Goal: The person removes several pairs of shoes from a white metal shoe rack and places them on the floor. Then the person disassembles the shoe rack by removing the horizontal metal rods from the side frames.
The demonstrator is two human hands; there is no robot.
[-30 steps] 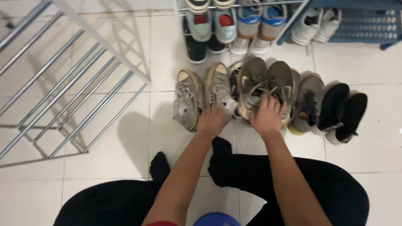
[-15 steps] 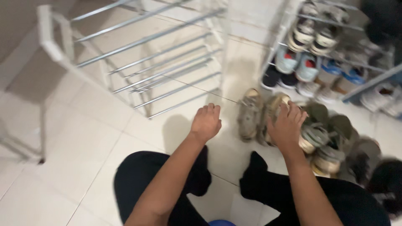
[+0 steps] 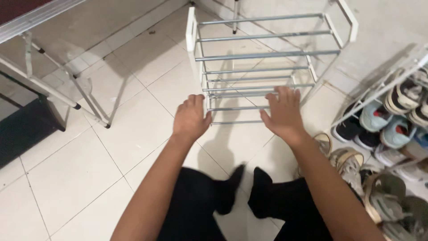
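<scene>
Hands have left the shoes (image 3: pixel 356 167) at lower right; left hand (image 3: pixel 191 118) and right hand (image 3: pixel 281 114), grips spread and empty, now reach toward the rack (image 3: pixel 267 56) at upper centre.

Shoe rack (image 3: pixel 267 56) finished in white with silver rods, floor (image 3: pixel 89 151) tiled off-white, trousers (image 3: pixel 196 205) coloured black, sneakers (image 3: pixel 352 167) faded olive-grey.

Shiny metal rods on the white-framed shoe rack (image 3: pixel 267 56), glossy pale floor tiles (image 3: pixel 133 134), matt canvas sneakers (image 3: pixel 352 167)
</scene>
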